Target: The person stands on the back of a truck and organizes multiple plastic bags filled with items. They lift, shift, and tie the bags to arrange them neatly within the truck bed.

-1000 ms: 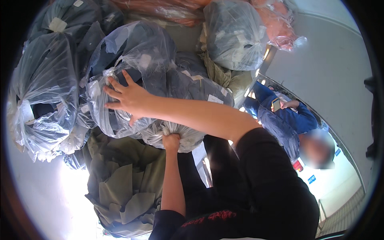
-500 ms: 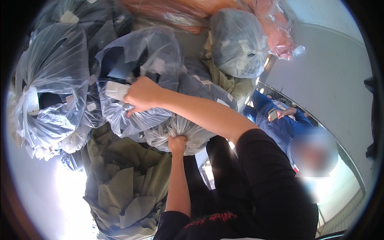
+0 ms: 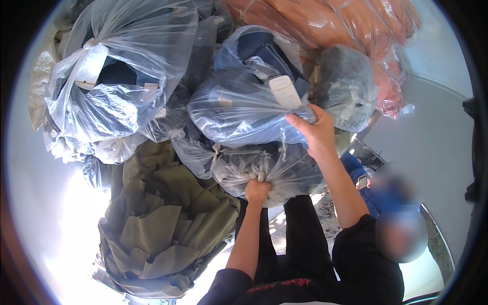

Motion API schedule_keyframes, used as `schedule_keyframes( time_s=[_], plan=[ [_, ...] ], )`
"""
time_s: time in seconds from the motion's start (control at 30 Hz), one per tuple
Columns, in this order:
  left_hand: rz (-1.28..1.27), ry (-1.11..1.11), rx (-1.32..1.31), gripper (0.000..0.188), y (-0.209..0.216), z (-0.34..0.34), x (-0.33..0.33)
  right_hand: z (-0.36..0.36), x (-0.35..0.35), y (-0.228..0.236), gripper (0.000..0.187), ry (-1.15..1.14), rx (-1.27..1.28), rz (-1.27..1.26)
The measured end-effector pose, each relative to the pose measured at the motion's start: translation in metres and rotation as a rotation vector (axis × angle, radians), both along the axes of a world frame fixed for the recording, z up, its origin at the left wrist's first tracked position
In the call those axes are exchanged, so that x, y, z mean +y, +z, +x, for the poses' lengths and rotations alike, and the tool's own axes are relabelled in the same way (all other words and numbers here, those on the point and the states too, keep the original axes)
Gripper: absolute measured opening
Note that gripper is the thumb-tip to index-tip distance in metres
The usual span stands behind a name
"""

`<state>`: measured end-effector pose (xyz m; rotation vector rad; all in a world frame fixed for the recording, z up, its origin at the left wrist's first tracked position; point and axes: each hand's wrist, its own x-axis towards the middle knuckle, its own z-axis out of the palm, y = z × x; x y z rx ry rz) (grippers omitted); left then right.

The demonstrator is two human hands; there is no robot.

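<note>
My left hand [image 3: 258, 192] is closed round the gathered neck of a clear plastic bag [image 3: 295, 170] low in the middle, just in front of my legs. Above it lies a larger clear bag [image 3: 229, 109] with folded dark blue-grey cloth inside. My right hand [image 3: 321, 133] grips the bunched plastic at that bag's right end, thumb on top. Beside those fingers a whitish tag [image 3: 284, 91] rests on the plastic. The upper bag is torn or gaping at its top, where bare dark cloth [image 3: 256, 43] shows.
A big clear bag of dark cloth [image 3: 157, 30] fills the upper left. Loose olive cloth [image 3: 157, 229] is heaped at lower left. Orange wrapped bundles [image 3: 345, 30] and a whitish bag [image 3: 348, 84] sit at the back right. Beyond a grey panel's [image 3: 422, 132] edge stands a person in blue [image 3: 391, 195].
My right hand has moved from the upper bag's left part, by the tag, to gripping its right end. That bag appears turned and the view has shifted. My left hand keeps its hold.
</note>
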<state>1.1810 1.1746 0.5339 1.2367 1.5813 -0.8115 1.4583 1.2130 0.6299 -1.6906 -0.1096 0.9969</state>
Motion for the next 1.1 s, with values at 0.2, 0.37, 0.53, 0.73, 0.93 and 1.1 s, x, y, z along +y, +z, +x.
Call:
schedule_keyframes(
  time_s=[0.2,0.37,0.53,0.73,0.93,1.1],
  plan=[
    [-0.010,-0.021,-0.010,0.048,-0.001,-0.005,0.008,0.019,0.047,-0.016,0.034,0.185,-0.293,-0.099],
    [-0.020,-0.036,0.018,0.047,0.004,-0.003,0.016,0.048,0.096,-0.034,0.047,0.609,-0.579,-0.128],
    [-0.036,-0.007,0.048,0.057,-0.001,-0.001,0.014,0.060,0.095,-0.049,0.047,0.714,-0.826,-0.171],
    [-0.043,0.034,0.026,0.056,-0.013,-0.018,0.005,0.095,0.072,-0.091,0.060,0.269,-0.275,0.337],
    [-0.291,-0.186,-0.096,0.074,0.000,-0.012,0.022,0.136,0.094,-0.179,0.076,-0.203,0.346,-0.154],
    [-0.416,-0.387,-0.064,0.078,0.044,0.042,0.061,0.155,0.119,-0.220,0.064,0.342,-0.258,-0.638]
  ],
)
